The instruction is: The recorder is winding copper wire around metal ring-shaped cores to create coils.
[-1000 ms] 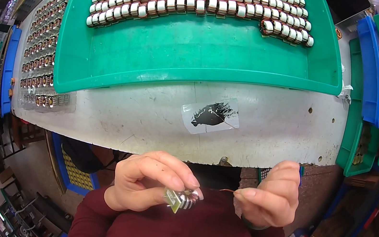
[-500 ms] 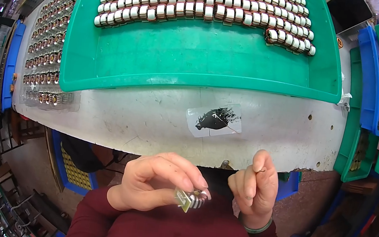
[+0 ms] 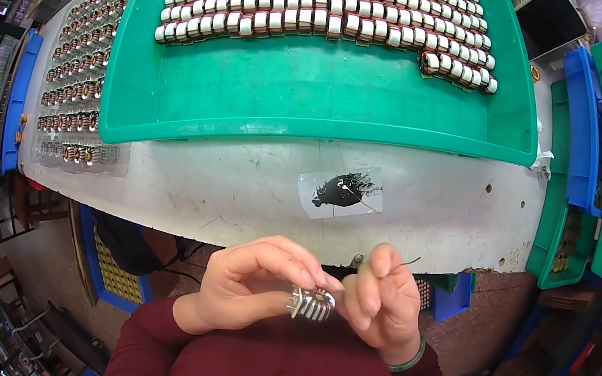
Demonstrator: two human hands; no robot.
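In front of my chest, my left hand (image 3: 251, 279) pinches a small wire-wound ring coil (image 3: 317, 306) between thumb and fingers. The coil stands on a little pale board with pins pointing left. Close beside its right side is my right hand (image 3: 386, 302), with fingers curled and pressed together. From that pinch a thin dark wire-like stick (image 3: 409, 263) sticks out to the upper right; its other end is hidden by the fingers. Ahead on the table lies a pale card (image 3: 306, 192) smeared with a glossy black substance.
A large green tray (image 3: 317, 127) holds rows of white-topped coils at its far side. Clear plastic trays (image 3: 118, 162) of coils lie on the left of the white table (image 3: 223, 192). Blue and green bins (image 3: 590, 129) stand at the right. The table's front edge lies just beyond my hands.
My right hand has moved left and slightly down, up to the coil, and the thin stick now shows more clearly. The coil has turned in my left hand, its windings facing me more.
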